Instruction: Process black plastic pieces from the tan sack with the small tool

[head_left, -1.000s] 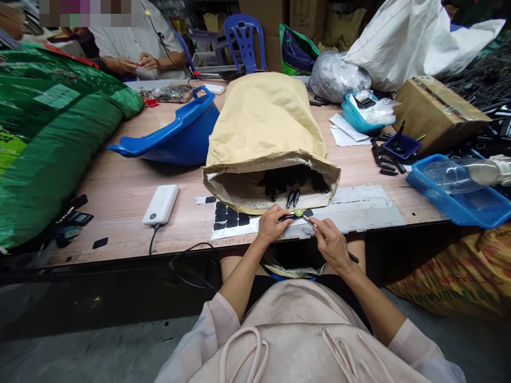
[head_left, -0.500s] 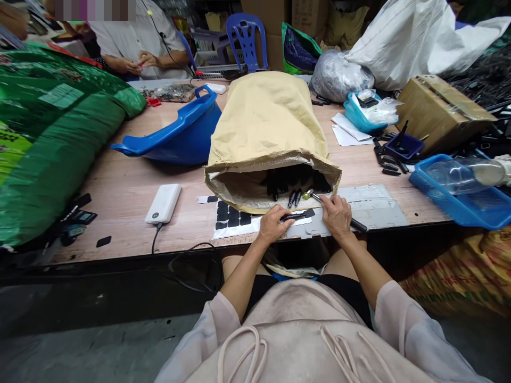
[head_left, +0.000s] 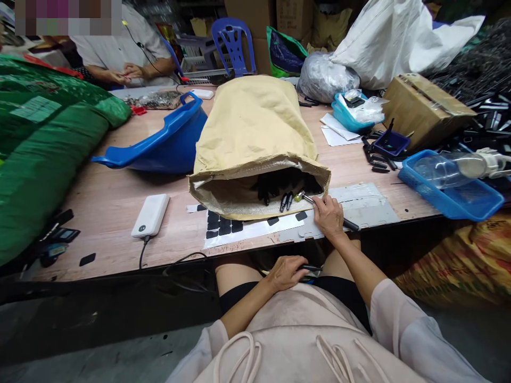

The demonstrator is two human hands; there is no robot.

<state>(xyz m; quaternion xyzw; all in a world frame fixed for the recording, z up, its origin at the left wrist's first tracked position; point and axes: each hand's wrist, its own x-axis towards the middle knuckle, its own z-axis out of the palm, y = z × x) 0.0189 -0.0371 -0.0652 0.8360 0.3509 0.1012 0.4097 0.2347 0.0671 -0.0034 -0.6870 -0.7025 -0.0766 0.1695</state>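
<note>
Left hand [head_left: 287, 272]: lower centre of the frame, fingers curled round a slim black piece [head_left: 312, 267], below the worktop [head_left: 114, 213] edge.
Right hand [head_left: 329, 217]: right of centre, gripping a hammer [head_left: 308, 199], its head at the sack's mouth.
Sticker sheet [head_left: 255, 237]: centre, black squares on white, partly under the sack.
Sack [head_left: 255, 119]: centre, open toward the person, dark pieces inside, two black pieces [head_left: 286, 202] at its lip.
Basin [head_left: 170, 141]: left of centre, blue, tilted.
Co-worker's hands [head_left: 131, 72]: upper left, close together.
</note>
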